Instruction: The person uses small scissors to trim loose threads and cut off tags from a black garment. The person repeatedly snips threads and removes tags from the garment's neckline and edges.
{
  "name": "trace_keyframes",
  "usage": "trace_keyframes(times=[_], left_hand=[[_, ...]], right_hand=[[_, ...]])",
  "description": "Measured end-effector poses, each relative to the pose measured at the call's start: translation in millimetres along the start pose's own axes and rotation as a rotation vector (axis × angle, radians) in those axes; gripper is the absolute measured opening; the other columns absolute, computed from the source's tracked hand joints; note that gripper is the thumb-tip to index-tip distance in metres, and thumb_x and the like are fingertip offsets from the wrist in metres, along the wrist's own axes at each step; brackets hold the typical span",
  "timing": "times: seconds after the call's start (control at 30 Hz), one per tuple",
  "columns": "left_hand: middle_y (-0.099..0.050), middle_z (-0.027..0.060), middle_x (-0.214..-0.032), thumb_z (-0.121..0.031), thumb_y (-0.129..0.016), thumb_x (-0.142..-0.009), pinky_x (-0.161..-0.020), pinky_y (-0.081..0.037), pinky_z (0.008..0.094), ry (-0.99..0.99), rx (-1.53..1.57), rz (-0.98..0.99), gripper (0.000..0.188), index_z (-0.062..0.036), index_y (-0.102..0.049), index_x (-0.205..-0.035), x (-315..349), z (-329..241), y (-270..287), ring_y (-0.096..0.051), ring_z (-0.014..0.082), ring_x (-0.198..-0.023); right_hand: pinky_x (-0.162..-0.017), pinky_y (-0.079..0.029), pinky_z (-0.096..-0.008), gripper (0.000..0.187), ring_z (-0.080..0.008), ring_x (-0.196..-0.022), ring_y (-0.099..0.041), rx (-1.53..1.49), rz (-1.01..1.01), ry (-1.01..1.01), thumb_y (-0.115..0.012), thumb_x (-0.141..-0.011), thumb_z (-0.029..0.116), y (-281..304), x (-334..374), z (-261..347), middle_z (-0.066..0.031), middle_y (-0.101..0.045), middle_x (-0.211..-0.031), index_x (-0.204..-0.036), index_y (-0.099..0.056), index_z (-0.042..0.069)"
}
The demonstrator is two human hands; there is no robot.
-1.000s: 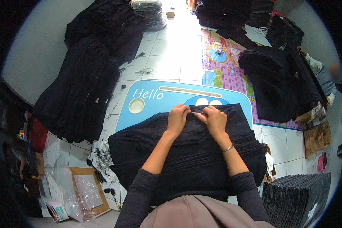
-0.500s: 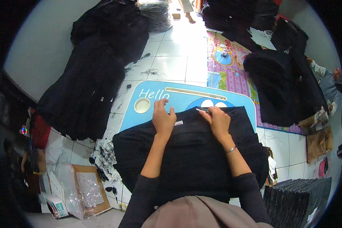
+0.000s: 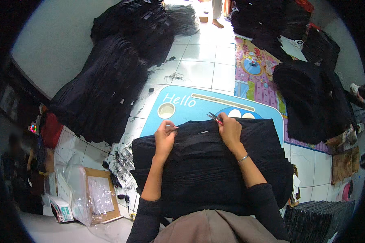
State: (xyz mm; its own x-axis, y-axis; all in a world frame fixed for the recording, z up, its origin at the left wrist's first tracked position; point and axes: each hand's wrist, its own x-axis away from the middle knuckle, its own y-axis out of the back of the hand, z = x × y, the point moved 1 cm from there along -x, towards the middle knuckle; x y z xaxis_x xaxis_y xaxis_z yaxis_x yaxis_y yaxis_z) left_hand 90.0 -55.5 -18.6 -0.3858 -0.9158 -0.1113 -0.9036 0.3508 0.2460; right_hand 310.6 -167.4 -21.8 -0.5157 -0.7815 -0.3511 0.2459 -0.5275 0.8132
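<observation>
A black pleated garment [image 3: 215, 170] lies over my lap and the near part of a light blue folding table [image 3: 182, 115]. A small pale label [image 3: 202, 132] shows close to its far edge. My left hand [image 3: 164, 141] is closed at that edge, thumb and fingers pinching a bit of the dark cloth. In my right hand [image 3: 231, 131] is a pair of small scissors [image 3: 215, 118] with reddish handles, its blades pointing up and left above the garment's edge.
Piles of black garments lie at the left [image 3: 105, 89] and the right [image 3: 304, 101], the latter on a colourful mat [image 3: 255, 77]. Thread scraps [image 3: 123, 166] litter the tiles. Plastic-wrapped cardboard [image 3: 103, 194] lies lower left, a dark stack [image 3: 318, 220] lower right. A person's foot [image 3: 218, 23] shows far ahead.
My left hand has gone from loosely spread fingers to a pinch at the garment's edge. The scissors now show more fully in my right hand. The whole view has shifted slightly.
</observation>
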Motion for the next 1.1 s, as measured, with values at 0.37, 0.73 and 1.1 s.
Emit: trace_keyframes(times=[0.37,0.73,1.1], left_hand=[[-0.073,0.0058,-0.087,-0.01,-0.067,-0.091,-0.078,-0.05,0.0248,0.018,0.103,-0.003,0.012,0.0018,-0.07,-0.091,12,10,1,-0.064,0.0083,-0.082],[-0.074,0.0081,-0.086,-0.008,-0.065,-0.092,-0.068,-0.049,0.0246,-0.05,-0.089,-0.066,0.013,0.004,-0.07,-0.091,19,-2,-1,-0.062,0.0067,-0.076],[-0.07,0.0061,-0.082,-0.022,-0.066,-0.094,-0.065,-0.049,0.0228,0.252,0.43,0.082,0.023,0.0002,-0.071,-0.091,3,6,16,-0.061,0.0093,-0.068]], right_hand=[[-0.051,-0.047,-0.0392,0.047,-0.0318,-0.058,-0.065,-0.172,0.025,0.139,-0.064,-0.086,0.053,18,8,46,-0.011,-0.064,-0.063,-0.073,-0.064,0.008],[-0.049,-0.043,-0.0331,0.036,-0.0203,-0.049,-0.06,0.086,0.021,0.472,-0.073,-0.078,0.043,8,17,95,-0.0049,-0.061,-0.057,-0.064,-0.063,0.011],[-0.055,-0.05,-0.0397,0.046,-0.0292,-0.061,-0.066,0.01,0.004,0.18,-0.065,-0.083,0.052,17,7,50,-0.0097,-0.064,-0.073,-0.073,-0.064,0.008]])
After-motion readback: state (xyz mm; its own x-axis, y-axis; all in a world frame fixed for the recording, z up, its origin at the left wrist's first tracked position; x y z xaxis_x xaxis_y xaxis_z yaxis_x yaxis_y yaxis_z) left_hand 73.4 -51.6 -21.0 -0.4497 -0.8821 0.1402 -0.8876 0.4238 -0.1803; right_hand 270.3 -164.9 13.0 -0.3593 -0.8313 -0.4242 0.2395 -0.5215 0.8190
